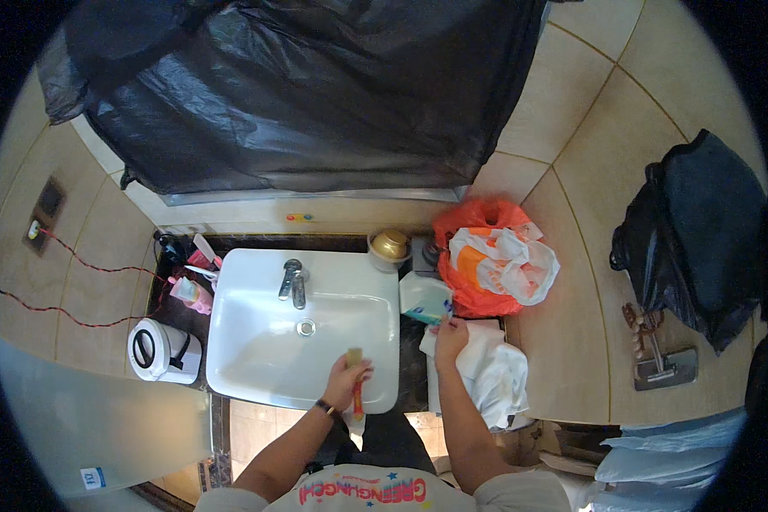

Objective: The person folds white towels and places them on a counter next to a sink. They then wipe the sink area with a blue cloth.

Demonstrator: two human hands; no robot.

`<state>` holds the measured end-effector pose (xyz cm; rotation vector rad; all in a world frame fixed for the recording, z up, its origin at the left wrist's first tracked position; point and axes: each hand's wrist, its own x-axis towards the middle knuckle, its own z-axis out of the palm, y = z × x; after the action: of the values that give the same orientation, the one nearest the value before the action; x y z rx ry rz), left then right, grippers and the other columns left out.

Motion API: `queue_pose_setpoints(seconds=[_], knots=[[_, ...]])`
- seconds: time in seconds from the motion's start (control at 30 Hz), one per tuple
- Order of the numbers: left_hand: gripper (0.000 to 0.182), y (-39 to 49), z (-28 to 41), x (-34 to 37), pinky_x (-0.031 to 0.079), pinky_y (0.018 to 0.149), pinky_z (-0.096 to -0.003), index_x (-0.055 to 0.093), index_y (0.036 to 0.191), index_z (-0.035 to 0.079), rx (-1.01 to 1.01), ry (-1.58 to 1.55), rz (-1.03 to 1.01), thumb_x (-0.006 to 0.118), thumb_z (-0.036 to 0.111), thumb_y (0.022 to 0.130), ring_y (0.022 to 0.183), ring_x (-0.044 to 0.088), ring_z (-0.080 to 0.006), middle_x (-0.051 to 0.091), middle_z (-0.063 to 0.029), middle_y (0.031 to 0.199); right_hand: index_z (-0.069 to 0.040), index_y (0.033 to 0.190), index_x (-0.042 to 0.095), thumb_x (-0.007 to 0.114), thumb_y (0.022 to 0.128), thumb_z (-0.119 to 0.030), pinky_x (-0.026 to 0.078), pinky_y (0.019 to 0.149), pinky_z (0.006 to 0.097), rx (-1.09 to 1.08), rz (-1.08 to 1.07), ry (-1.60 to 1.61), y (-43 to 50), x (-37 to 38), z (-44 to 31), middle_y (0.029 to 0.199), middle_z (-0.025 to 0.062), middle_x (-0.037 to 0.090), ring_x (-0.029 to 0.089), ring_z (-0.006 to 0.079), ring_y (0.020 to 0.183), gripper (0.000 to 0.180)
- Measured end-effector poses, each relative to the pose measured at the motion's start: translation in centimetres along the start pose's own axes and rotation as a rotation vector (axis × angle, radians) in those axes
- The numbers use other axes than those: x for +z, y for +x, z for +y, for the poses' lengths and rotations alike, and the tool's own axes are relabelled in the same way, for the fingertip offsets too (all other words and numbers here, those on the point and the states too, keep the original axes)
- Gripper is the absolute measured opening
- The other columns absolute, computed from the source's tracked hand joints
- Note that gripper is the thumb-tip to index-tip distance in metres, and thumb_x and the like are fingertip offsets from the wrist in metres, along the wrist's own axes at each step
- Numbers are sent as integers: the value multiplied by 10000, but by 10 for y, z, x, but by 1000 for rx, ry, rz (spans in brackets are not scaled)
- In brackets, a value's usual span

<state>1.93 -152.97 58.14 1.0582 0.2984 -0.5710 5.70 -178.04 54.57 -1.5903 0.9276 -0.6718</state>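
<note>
Over the front right of the white ceramic sink [249, 358], my left hand [344, 383] grips a red-handled tool [358, 400] with a flat tan end, perhaps a brush; its exact kind is unclear. A dark band circles that wrist. On the counter right of the basin, my right hand [452, 339] pinches the near corner of a soft white, green and blue tissue pack [424, 296]. Just below and right of this hand lies a crumpled white cloth [491, 371]. A chrome faucet [294, 281] stands at the back of the sink.
A red plastic bag [454, 221] holding a white one fills the back right corner. Left of the sink stand a white lidded canister [173, 352] and a pink bottle [192, 296]. A gold-lidded jar [389, 246] sits behind the basin. Black plastic sheeting [333, 96] covers the wall ahead.
</note>
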Motion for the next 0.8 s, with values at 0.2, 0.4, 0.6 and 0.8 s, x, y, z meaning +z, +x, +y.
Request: queue_pose_setpoints(seconds=[0.2, 0.4, 0.6, 0.8], knots=[[307, 94, -9, 77, 487, 769, -285, 526, 1178, 29, 84, -21, -122, 613, 70, 886, 857, 575, -131, 593, -33, 999, 16, 797, 554, 689, 788, -56, 484, 636, 379, -175, -49, -42, -45, -11, -23, 804, 150, 538, 560, 283, 730, 154], [264, 111, 5, 135, 453, 728, -249, 559, 1098, 26, 175, 3, -104, 645, 96, 859, 823, 545, -98, 585, -12, 928, 33, 835, 538, 645, 794, 4, 499, 673, 349, -505, -287, -339, -41, -18, -10, 880, 164, 529, 570, 282, 791, 118], [294, 133, 7, 131, 451, 758, -260, 560, 1104, -3, 235, 24, -2, 648, 103, 845, 847, 550, -114, 596, -34, 957, 23, 893, 585, 648, 768, 5, 496, 734, 377, -606, -485, -262, -11, 5, -11, 904, 170, 561, 579, 320, 841, 140], [338, 130, 5, 128, 461, 848, -287, 543, 1151, -32, 175, 100, -47, 638, 94, 852, 946, 578, -148, 621, -78, 1073, 14, 840, 604, 653, 760, 1, 496, 716, 380, -704, -512, -295, 14, 3, 0, 883, 162, 559, 587, 317, 777, 95]])
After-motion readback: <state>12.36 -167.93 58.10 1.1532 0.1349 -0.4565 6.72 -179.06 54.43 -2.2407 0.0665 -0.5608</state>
